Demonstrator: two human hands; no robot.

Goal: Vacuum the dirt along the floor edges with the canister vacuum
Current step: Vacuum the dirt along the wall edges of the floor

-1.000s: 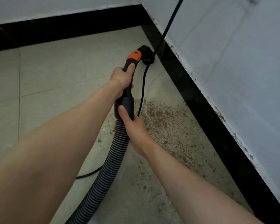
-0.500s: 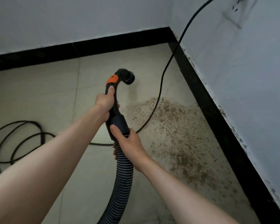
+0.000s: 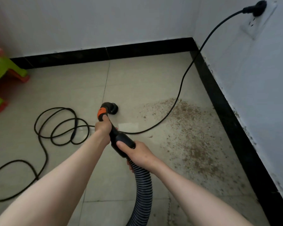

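Head view. The left hand (image 3: 103,128) is wrapped around the black rigid plastic vacuum handle with an orange collar (image 3: 114,132), thumb laid up toward the collar; the right hand (image 3: 138,154) grips the wider black cuff just behind it, where the grey ribbed flexible hose (image 3: 143,181) begins. Ahead of the left hand the handle bends into a round black nozzle opening (image 3: 112,108), held above the pale floor tiles (image 3: 137,75); whether it touches them cannot be told from this angle. The brown scattered dirt patch (image 3: 189,132) lies to the right of both hands, spreading toward the black glossy skirting strip (image 3: 232,121). The thin black power cord (image 3: 180,93) crosses the dirt beyond the right hand. Judged handling: the handle is stiff and light, best held as shown; the hose is springy, likely to drag and twist, so the rear hand should steer it. The cord is limp and may snag.
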